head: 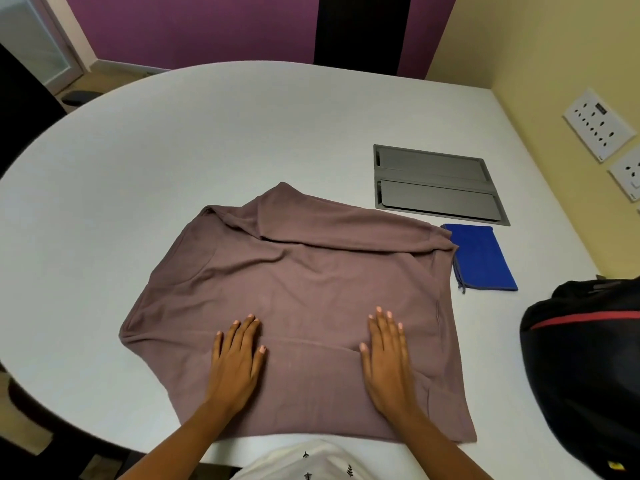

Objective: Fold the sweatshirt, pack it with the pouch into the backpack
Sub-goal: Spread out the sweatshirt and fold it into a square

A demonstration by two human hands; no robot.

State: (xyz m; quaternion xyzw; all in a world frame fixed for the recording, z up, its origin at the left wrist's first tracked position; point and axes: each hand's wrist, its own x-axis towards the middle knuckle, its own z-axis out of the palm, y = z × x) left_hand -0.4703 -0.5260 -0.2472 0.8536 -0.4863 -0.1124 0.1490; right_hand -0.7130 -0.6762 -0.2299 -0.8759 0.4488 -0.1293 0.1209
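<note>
1. Wide open, both of them: left grip (pixel 239 362) and right grip (pixel 386 362) lie flat, fingers straight, pressing the one sweatshirt (pixel 311 268) on the table (pixel 173 150).
2. One blue pouch (pixel 485 261) just beside it, one black backpack (pixel 588 358) at the table's right edge.

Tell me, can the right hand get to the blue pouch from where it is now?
Probably yes. The right hand lies flat on the sweatshirt, holding nothing, and the blue pouch lies uncovered on the table just past the sweatshirt's right edge, with nothing between them.

Left hand (pixel 239 358) and right hand (pixel 386 355) lie flat, fingers straight.
</note>
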